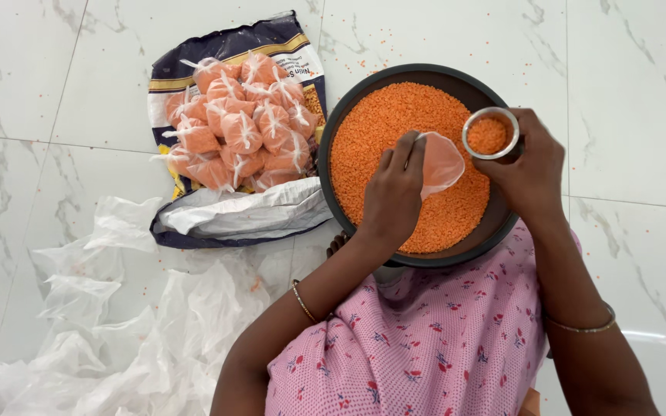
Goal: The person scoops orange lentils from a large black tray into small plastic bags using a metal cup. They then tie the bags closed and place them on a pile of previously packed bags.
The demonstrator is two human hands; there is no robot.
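A round dark pan (346, 123) heaped with orange-red lentils (395, 123) rests in front of me, partly over my lap. My left hand (393, 196) hovers over the lentils and pinches open a small clear plastic bag (441, 163). My right hand (532, 168) grips a small steel cup (490, 133) filled with lentils, held just right of the bag's mouth and above the pan's right side. Both wrists wear thin bangles.
A flattened printed sack (233, 46) at the left carries a pile of several small tied bags of lentils (240, 127), with a white bag (240, 214) folded at its near end. Loose clear plastic bags (117, 323) spread over the white marble floor at bottom left.
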